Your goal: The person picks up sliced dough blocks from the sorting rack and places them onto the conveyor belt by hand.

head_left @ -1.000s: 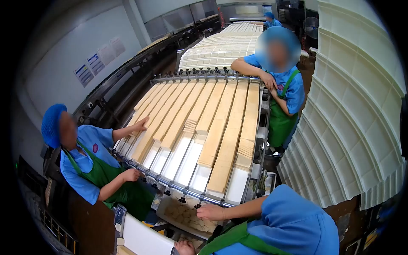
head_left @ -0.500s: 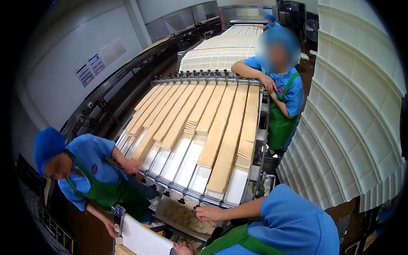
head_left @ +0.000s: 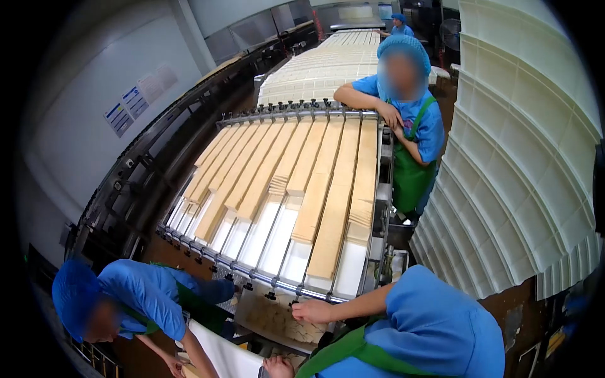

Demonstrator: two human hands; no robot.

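My right hand point(head_left: 313, 311) is at the front rail point(head_left: 252, 274) of a lane table, its curled fingertips on a small black knob point(head_left: 294, 303). Low in the view, my left hand point(head_left: 278, 366) lies with its fingers along the near end of a white board point(head_left: 220, 349); part of that hand is cut off by the frame. Long pale-yellow rows of stacked thin pieces point(head_left: 283, 148) fill the lanes between metal rods. Near the rail the white lane bed point(head_left: 263, 236) shows. Under my right hand is a bin point(head_left: 268, 318) of broken pale pieces.
A co-worker point(head_left: 145, 302) bends over the far end of the board, at left. Another person point(head_left: 409, 126) leans on the table's right side. Tall ribbed white sheeting point(head_left: 504, 176) stands at right. Beyond the table runs a white conveyor point(head_left: 328, 66), with a further person point(head_left: 400, 28).
The left co-worker has bent down, taking one hand off the front rail and reaching both hands to the board's far end. My view has shifted slightly; my hands keep their places.
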